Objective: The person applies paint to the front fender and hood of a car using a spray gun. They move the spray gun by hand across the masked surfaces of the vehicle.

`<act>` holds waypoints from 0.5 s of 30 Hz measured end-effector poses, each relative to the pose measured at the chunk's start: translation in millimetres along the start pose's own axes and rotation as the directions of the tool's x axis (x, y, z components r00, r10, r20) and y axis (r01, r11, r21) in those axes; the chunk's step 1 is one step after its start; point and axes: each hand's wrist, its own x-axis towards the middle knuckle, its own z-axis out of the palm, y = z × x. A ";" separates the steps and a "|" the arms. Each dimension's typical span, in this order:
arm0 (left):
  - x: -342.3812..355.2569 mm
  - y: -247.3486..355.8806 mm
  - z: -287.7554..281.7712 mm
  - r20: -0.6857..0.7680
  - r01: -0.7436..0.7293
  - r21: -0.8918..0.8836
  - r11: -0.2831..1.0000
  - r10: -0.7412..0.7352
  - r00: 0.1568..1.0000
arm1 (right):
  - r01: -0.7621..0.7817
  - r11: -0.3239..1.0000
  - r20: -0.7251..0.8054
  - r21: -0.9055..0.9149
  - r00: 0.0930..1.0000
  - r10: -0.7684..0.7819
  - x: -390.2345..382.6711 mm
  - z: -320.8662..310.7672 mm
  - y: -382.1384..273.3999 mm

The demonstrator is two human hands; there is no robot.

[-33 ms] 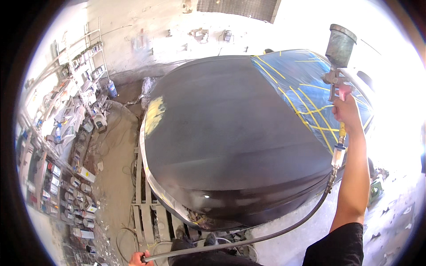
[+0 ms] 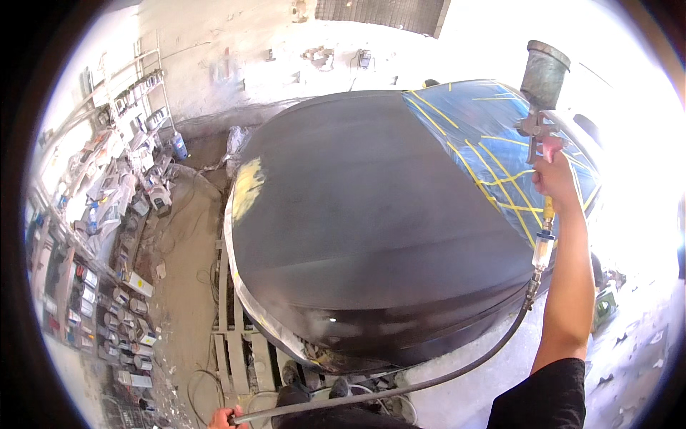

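Note:
My right hand [image 2: 554,179] is closed round the handle of a spray gun [image 2: 541,129], raised at the right over the car's windscreen end. A dark, paint-stained cup [image 2: 544,75] sits on top of the gun. Beneath the grip hang a yellow fitting and a clear inline filter [image 2: 543,252]. From there a dark air hose [image 2: 457,375] sags down and left to my left hand [image 2: 227,417], which grips it at the lower edge. Matte dark grey coats the car bonnet [image 2: 371,193], with a yellowish patch [image 2: 249,187] at its left end. Blue masking film [image 2: 493,154] with yellow tape covers the windscreen.
Shelves [image 2: 146,107] and many paint cans [image 2: 125,325] line the left side. Beside the car's front lies a wooden pallet [image 2: 234,354]. Loose hose [image 2: 204,386] coils near my feet. A pale wall [image 2: 250,64] stands behind the car; a green container [image 2: 604,306] is at the right.
The spray gun and my right hand have shifted very slightly left. My left hand keeps its hold on the hose.

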 end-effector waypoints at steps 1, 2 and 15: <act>5.0 1.0 2.8 -0.016 -0.036 -0.009 0.999 0.036 0.999 | -0.006 1.000 0.001 -0.030 1.000 0.006 6.9 3.8 2.7; 11.0 2.7 4.9 -0.032 -0.073 -0.017 0.997 0.072 0.997 | -0.012 0.998 0.001 -0.060 1.000 0.012 13.1 7.5 4.9; 110.3 -55.1 30.1 0.535 0.104 0.082 0.991 -0.132 0.835 | -0.093 0.991 0.016 -0.098 0.995 0.095 89.3 96.2 12.4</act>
